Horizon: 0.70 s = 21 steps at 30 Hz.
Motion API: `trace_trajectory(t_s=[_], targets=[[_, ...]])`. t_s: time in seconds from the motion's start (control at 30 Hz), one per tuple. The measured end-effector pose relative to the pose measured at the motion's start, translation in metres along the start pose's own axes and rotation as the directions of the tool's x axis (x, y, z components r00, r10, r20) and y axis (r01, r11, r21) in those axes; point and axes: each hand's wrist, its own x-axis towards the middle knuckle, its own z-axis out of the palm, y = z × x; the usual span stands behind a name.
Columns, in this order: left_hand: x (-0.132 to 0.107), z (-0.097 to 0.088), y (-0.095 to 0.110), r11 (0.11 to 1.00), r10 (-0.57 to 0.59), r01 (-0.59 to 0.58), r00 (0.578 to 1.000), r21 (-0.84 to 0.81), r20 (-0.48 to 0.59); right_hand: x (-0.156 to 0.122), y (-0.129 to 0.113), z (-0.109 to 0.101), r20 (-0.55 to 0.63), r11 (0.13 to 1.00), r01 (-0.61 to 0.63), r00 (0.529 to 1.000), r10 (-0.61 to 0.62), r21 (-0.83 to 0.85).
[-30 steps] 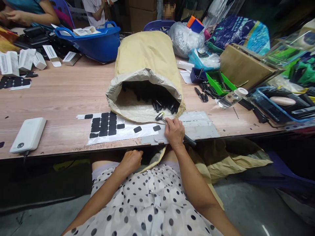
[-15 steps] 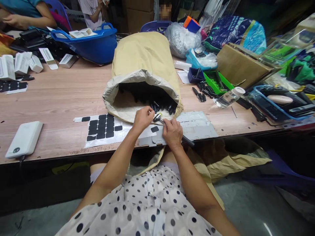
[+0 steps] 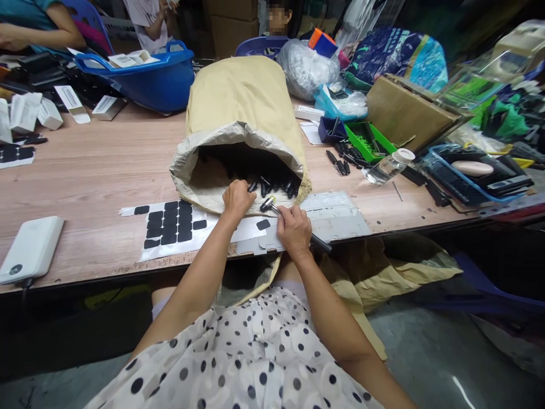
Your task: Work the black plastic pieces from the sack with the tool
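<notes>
My right hand (image 3: 294,228) is wrapped around a small hammer (image 3: 315,241), whose black and yellow head (image 3: 268,204) points left in front of the sack opening. My left hand (image 3: 238,197) is closed at the mouth of a tan paper sack (image 3: 240,88), with a small black piece (image 3: 252,186) at its fingertips. Several similar black pieces (image 3: 281,184) lie inside the sack. Under my left forearm, black rounded stickers (image 3: 170,222) sit on a white backing sheet. One loose black sticker (image 3: 263,225) lies between my hands on a grey board (image 3: 340,218).
At the left stands a white power bank (image 3: 36,247) with a cable. Behind are a blue tub (image 3: 140,82) and small white boxes (image 3: 70,102). To the right are a green tray (image 3: 361,139), a clear bottle (image 3: 385,169) and a blue basket (image 3: 477,176). Other people sit across the table.
My left hand has moved slightly left and toward the sack's mouth, where a black piece now shows at its fingers. My right hand keeps the hammer in nearly the same place. The view shifted slightly.
</notes>
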Motion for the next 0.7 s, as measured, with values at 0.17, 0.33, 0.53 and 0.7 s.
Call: trace_trajectory(t_s=[0.17,0.33,0.53,0.7], targets=[[-0.053,-0.021,-0.026,0.962,0.264,-0.255,0.96,-0.103,0.089,0.0,0.001,0.0,-0.003,1.0,-0.008,1.0,0.008,0.002],[-0.083,-0.015,-0.04,0.956,0.281,-0.259,0.945,-0.139,0.17,-0.001,0.003,0.001,0.008,1.0,-0.005,1.0,0.005,-0.003],[-0.085,0.0,-0.048,0.942,0.307,-0.29,0.949,-0.168,0.079,0.003,0.008,-0.001,0.032,1.0,0.002,0.999,-0.003,0.021],[-0.083,0.001,-0.05,0.939,0.304,-0.285,0.949,-0.191,0.081,-0.004,0.006,-0.017,0.022,0.976,0.039,0.999,-0.045,0.215]])
